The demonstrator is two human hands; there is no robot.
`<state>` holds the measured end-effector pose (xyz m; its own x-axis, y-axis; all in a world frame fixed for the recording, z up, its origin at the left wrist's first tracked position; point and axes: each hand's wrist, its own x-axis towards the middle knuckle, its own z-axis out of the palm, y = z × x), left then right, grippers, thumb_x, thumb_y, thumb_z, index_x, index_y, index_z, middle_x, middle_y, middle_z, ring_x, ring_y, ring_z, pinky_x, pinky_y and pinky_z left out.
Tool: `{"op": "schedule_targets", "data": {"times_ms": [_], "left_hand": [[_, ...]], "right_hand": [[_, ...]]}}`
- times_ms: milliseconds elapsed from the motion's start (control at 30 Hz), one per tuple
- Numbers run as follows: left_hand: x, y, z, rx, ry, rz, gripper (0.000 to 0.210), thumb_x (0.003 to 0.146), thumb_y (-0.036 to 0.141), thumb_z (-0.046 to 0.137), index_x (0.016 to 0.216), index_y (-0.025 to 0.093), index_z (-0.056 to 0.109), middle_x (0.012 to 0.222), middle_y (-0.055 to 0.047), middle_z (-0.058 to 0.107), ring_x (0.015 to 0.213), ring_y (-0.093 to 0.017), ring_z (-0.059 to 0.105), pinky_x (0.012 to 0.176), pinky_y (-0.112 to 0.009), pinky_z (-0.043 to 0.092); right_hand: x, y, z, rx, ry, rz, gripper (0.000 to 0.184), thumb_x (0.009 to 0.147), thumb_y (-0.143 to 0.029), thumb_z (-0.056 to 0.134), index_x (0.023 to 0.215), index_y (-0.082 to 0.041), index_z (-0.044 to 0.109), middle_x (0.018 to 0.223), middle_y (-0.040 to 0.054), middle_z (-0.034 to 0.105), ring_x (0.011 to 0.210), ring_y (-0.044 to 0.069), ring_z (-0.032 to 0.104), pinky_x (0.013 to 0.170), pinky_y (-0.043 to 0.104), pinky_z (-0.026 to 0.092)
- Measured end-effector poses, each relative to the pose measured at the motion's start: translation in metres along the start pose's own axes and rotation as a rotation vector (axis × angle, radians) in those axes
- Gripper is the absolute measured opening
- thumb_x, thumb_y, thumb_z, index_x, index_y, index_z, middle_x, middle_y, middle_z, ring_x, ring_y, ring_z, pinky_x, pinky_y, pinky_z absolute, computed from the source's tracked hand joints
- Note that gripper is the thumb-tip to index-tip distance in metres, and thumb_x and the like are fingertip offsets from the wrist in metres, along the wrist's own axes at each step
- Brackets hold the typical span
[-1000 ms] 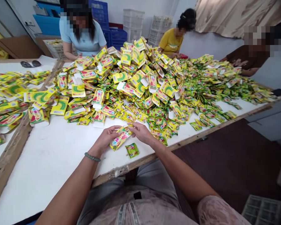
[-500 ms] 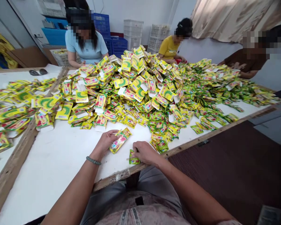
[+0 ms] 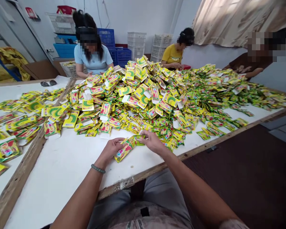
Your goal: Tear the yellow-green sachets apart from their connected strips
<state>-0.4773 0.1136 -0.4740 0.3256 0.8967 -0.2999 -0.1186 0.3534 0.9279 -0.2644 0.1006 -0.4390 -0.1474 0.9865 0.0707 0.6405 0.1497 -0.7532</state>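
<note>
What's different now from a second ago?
The right hand has picked up the small squarish green packet that lay on the white table and brought it forward to the upper end of the flat yellow cardboard box. The left hand still holds that box.

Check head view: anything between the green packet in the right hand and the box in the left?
Nothing visible. The right hand pinches the green packet at the far end of the yellow box, held in the left hand. The pile lies beyond both, not between them. Whether the packet is partly inside, I can't tell.
</note>
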Motion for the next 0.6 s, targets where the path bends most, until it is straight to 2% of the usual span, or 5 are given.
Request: {"op": "schedule_targets", "data": {"times_ms": [133, 233, 400, 500, 600], "left_hand": [[-0.006, 0.003, 0.001, -0.019, -0.118, -0.002, 0.048, 0.061, 0.032, 0.078, 0.104, 0.017, 0.062, 0.079, -0.002, 0.072, 0.068, -0.015, 0.066, 0.064, -0.025, 0.049], [-0.007, 0.003, 0.000, -0.010, -0.148, -0.004, 0.044, 0.059, 0.029, 0.080, 0.098, 0.016, 0.064, 0.078, -0.002, 0.073, 0.065, -0.014, 0.065, 0.062, -0.024, 0.049], [-0.004, 0.001, 0.000, -0.065, -0.131, -0.007, 0.042, 0.059, 0.026, 0.081, 0.096, 0.014, 0.065, 0.076, -0.003, 0.073, 0.065, -0.014, 0.065, 0.063, -0.024, 0.049], [-0.002, 0.000, 0.000, -0.091, -0.082, 0.002, 0.044, 0.058, 0.028, 0.081, 0.096, 0.014, 0.065, 0.077, -0.003, 0.073, 0.065, -0.015, 0.066, 0.063, -0.024, 0.049], [-0.001, 0.001, 0.000, -0.105, -0.061, 0.014, 0.044, 0.057, 0.028, 0.081, 0.095, 0.013, 0.066, 0.076, -0.003, 0.073, 0.062, -0.014, 0.065, 0.059, -0.023, 0.048]], "right_hand": [[0.021, -0.005, 0.008, -0.176, -0.037, -0.044, 0.010, 0.073, -0.021, 0.063, 0.082, -0.019, 0.065, 0.062, -0.0034, 0.052, 0.061, 0.011, 0.045, 0.057, 0.020, 0.030], [0.025, -0.008, 0.014, -0.234, -0.046, -0.104, 0.009, 0.071, -0.017, 0.065, 0.079, -0.019, 0.067, 0.061, -0.0030, 0.053, 0.059, 0.011, 0.046, 0.057, 0.021, 0.030], [0.028, -0.007, 0.015, -0.006, -0.189, -0.125, 0.014, 0.067, -0.022, 0.070, 0.080, -0.019, 0.067, 0.059, -0.0047, 0.052, 0.058, 0.009, 0.047, 0.055, 0.020, 0.033], [0.028, -0.003, 0.016, 0.229, -0.075, -0.050, 0.028, 0.067, -0.023, 0.068, 0.094, -0.018, 0.062, 0.065, -0.0043, 0.054, 0.061, 0.010, 0.051, 0.058, 0.021, 0.039], [0.022, -0.005, 0.020, 0.322, 0.051, -0.026, 0.028, 0.069, -0.020, 0.064, 0.096, -0.018, 0.057, 0.069, -0.0028, 0.058, 0.065, 0.012, 0.055, 0.065, 0.024, 0.043]]}}
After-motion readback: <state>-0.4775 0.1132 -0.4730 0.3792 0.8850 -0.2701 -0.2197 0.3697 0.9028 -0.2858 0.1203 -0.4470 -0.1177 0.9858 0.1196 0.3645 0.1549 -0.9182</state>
